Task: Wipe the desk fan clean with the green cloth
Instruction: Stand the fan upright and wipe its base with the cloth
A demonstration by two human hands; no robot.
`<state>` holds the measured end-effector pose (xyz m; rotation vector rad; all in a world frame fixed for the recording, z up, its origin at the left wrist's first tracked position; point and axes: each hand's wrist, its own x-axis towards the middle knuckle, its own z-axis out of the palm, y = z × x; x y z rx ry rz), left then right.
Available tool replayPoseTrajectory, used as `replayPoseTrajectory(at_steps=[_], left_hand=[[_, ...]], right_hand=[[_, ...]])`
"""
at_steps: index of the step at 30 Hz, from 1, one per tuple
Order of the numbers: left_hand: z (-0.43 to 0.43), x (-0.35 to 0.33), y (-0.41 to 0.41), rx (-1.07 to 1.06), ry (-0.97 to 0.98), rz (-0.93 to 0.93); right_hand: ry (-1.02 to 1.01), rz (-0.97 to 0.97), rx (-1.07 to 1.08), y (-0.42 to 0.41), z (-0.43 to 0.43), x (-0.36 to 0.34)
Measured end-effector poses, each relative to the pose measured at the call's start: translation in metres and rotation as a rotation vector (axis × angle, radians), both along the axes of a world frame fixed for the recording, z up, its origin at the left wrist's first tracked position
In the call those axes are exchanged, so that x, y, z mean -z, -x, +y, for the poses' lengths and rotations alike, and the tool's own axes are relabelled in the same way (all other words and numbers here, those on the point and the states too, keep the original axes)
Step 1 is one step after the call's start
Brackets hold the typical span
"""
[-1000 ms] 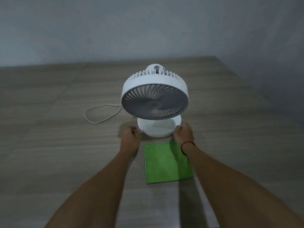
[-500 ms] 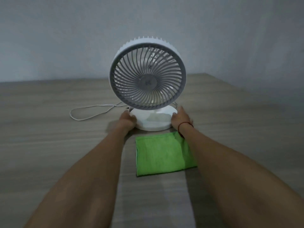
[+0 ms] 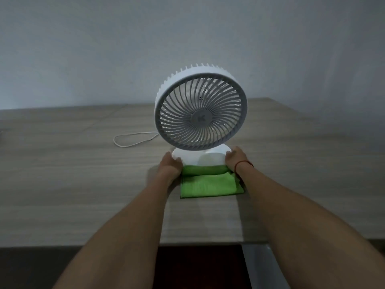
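The fan (image 3: 201, 113) is gripped at its base: left hand (image 3: 169, 166) curled round the left rim, right hand (image 3: 235, 158) round the right. The cloth (image 3: 208, 184) is rucked against the near rim.

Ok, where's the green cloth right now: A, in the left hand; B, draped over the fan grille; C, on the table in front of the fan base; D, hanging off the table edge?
C: the green cloth lies on the table against the fan base, whose sides the left hand and right hand hold.
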<state>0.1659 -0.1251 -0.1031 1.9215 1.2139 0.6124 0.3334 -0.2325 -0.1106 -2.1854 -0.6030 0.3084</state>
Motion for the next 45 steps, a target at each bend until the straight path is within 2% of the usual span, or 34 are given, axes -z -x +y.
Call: replayPoseTrajectory(at_steps=[5,9,13,17,19,23,29,35,38,40,42,45], left_hand=[[-0.042,-0.007,0.023,-0.093,0.063,-0.110],[-0.068,-0.002,0.037,-0.093,0.041,-0.168],[-0.078,0.000,0.044,0.014,-0.055,-0.041],[-0.078,0.004,0.046,0.093,-0.101,0.041],[-0.079,0.006,0.047,0.092,-0.115,-0.042],[-0.081,-0.002,0.046,0.097,-0.016,-0.302],[-0.062,-0.003,0.024,0.103,-0.015,-0.350],[-0.033,0.015,0.018,-0.091,-0.190,-0.235],[-0.019,0.017,0.017,-0.153,-0.338,0.020],[-0.014,0.019,0.016,-0.104,-0.356,0.191],[-0.011,0.024,0.015,-0.024,-0.381,0.312],[-0.007,0.029,0.013,0.015,-0.385,0.394]], right_hand=[[-0.062,0.137,-0.026,0.029,-0.032,-0.010],[0.021,0.032,-0.010,0.051,-0.063,-0.008],[0.033,0.021,-0.129,0.060,-0.084,-0.004],[-0.085,-0.005,-0.179,0.066,-0.088,-0.004],[-0.153,-0.024,-0.180,0.070,-0.087,-0.010],[-0.259,-0.028,-0.148,0.069,-0.080,-0.022],[-0.297,-0.086,-0.099,0.053,-0.052,-0.024],[-0.207,-0.117,0.036,0.039,-0.029,-0.007],[-0.065,-0.311,0.135,0.043,-0.027,0.001],[-0.064,-0.472,0.166,0.050,-0.030,0.002],[-0.016,-0.610,0.067,0.057,-0.032,0.003],[0.138,-0.787,-0.117,0.068,-0.033,0.008]])
